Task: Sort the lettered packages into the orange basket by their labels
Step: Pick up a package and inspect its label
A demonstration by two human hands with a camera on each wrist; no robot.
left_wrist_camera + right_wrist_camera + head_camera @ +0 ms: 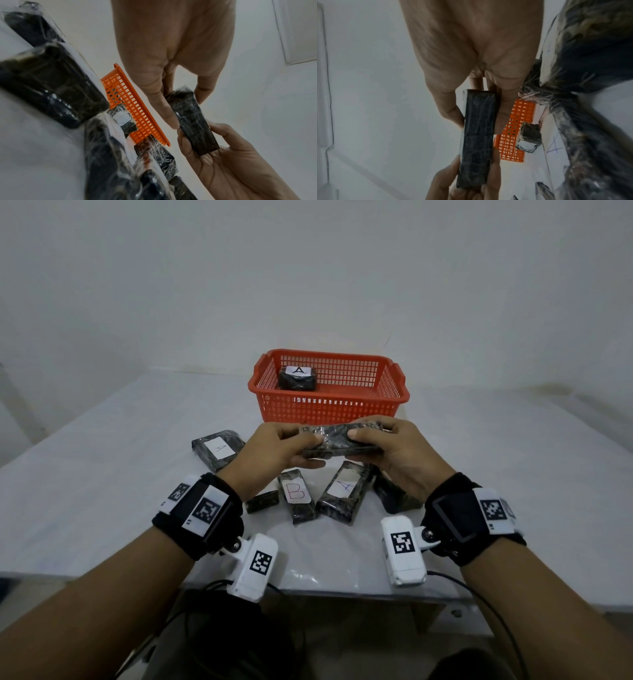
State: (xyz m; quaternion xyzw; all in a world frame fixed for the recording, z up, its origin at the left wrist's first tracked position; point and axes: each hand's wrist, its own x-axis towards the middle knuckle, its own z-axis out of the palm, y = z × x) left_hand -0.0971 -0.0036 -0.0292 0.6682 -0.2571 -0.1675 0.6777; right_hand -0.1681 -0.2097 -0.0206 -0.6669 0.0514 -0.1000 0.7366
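1. Left hand (277, 445) and right hand (397, 450) grip one dark wrapped package (337, 440) between them, above the desk (102, 474) and just in front of the basket (329, 405). Each hand has its thumb on the near face and fingers curled round an end.
2. Held package lies crosswise, long axis left to right. No label can be read on it from any view.
3. Left wrist view: left thumb and fingers pinch one end of the package (192, 125); the right hand (228, 162) cups the other end.
4. Right wrist view: package (476, 139) edge-on, clamped between right thumb and fingers.
5. Basket holds one package marked A (297, 378), at its left rear.
6. On the desk: A package (218, 449) to the left; B package (296, 495) and a second A package (344, 491) below the hands, side by side; two more dark packages, labels not seen.
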